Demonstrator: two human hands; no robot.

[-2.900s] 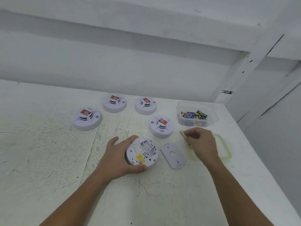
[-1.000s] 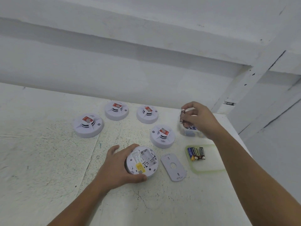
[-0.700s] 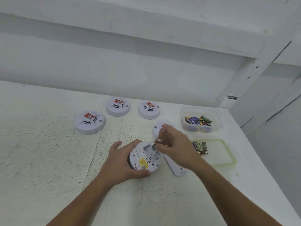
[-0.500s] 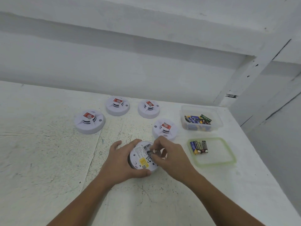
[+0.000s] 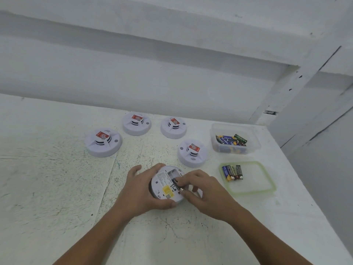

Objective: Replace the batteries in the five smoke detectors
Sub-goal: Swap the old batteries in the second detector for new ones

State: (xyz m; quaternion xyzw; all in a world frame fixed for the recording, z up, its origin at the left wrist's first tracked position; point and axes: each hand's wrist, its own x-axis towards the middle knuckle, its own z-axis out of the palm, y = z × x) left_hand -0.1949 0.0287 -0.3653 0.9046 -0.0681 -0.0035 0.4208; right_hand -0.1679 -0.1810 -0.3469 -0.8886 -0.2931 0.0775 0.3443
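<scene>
Left hand [image 5: 141, 190] curls round the overturned smoke detector [image 5: 164, 185] on the tabletop [image 5: 57, 188]; right hand [image 5: 204, 194] pinches a battery [image 5: 177, 185] at its open back. Tray [image 5: 256, 180] at three o'clock.

I see a scuffed white counter [image 5: 57, 197] carrying four dome-up detectors [image 5: 103, 143], an upturned fifth detector [image 5: 161, 180], a clear battery tub [image 5: 253, 138] and, just beside it, a green-rimmed lid [image 5: 256, 180].

Printed along the black batteries [image 5: 234, 172] in the green-rimmed lid [image 5: 256, 182]: "EVEREADY". Too blurred to read: print on the blue batteries [image 5: 227, 140] in the clear tub [image 5: 254, 138], red labels [image 5: 102, 135] on the upright smoke detectors [image 5: 104, 149], yellow sticker [image 5: 166, 189] on the opened detector [image 5: 161, 178].
</scene>
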